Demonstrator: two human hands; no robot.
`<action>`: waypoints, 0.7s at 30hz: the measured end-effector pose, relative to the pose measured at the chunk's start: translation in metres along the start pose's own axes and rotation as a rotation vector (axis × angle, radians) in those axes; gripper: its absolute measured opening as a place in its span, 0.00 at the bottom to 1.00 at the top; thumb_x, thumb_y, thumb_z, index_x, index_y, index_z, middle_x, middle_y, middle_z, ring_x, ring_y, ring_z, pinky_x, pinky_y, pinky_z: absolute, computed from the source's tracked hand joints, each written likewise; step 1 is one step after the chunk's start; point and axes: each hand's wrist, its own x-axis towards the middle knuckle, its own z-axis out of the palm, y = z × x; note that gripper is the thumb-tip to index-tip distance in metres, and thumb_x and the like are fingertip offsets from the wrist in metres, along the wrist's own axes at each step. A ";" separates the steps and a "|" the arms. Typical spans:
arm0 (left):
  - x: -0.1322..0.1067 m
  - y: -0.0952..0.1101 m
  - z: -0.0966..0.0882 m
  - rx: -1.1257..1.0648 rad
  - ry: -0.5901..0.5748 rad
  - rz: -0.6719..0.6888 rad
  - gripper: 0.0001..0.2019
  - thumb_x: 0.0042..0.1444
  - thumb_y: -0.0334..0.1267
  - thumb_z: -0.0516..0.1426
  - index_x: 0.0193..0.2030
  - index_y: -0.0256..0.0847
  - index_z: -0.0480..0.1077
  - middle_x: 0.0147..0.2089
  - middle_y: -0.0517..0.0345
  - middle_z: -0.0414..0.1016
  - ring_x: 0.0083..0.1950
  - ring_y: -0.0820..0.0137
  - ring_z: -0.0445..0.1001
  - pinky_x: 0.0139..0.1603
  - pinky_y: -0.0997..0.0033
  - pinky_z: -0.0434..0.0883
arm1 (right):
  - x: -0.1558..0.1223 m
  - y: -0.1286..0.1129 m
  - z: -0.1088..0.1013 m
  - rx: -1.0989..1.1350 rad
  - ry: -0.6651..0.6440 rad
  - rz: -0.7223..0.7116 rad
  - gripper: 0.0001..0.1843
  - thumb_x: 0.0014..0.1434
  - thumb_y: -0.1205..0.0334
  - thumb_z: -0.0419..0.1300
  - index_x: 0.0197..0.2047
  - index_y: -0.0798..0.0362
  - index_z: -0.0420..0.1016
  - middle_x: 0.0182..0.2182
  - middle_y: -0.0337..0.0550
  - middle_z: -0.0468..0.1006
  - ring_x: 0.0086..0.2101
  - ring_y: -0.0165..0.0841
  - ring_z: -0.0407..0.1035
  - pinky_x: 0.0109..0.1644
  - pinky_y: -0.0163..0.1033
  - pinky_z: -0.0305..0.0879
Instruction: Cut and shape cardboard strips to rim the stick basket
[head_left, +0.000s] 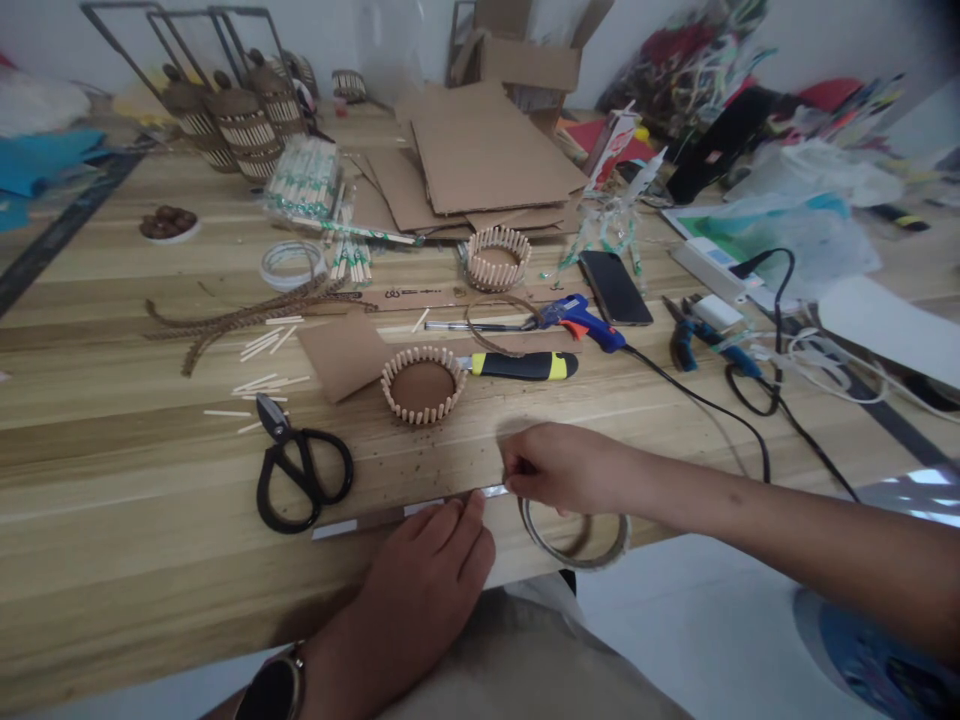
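Note:
My left hand (pixel 435 570) lies palm down near the table's front edge, its fingers stretched out and pressing on a narrow brown cardboard strip (pixel 380 519). Pale, shiny pieces show along that strip. Closed in a pinch, my right hand (pixel 559 467) grips the end of a shiny length of tape (pixel 493 491) beside my left fingertips. A tape roll (pixel 589 563) stands just under my right hand, partly covered by it. Beyond my hands sits a round brown base ringed with short wooden pegs (pixel 424 385). Black-handled scissors (pixel 304 475) lie to the left.
Behind are a utility knife (pixel 521 366), a blue glue gun (pixel 581 320) with its cord, a phone (pixel 615 288) and a second pegged ring (pixel 498 258). Small sticks (pixel 262 345), braided cord (pixel 232 322) and cardboard sheets (pixel 491 150) lie farther off. Pliers (pixel 682 335) rest right.

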 end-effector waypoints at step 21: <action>0.034 -0.013 -0.024 -0.020 -0.182 -0.194 0.06 0.61 0.26 0.57 0.36 0.37 0.75 0.40 0.52 0.75 0.44 0.60 0.70 0.45 0.60 0.71 | -0.011 -0.001 0.011 0.081 0.164 -0.139 0.07 0.61 0.68 0.56 0.35 0.54 0.76 0.27 0.38 0.76 0.28 0.30 0.65 0.31 0.33 0.54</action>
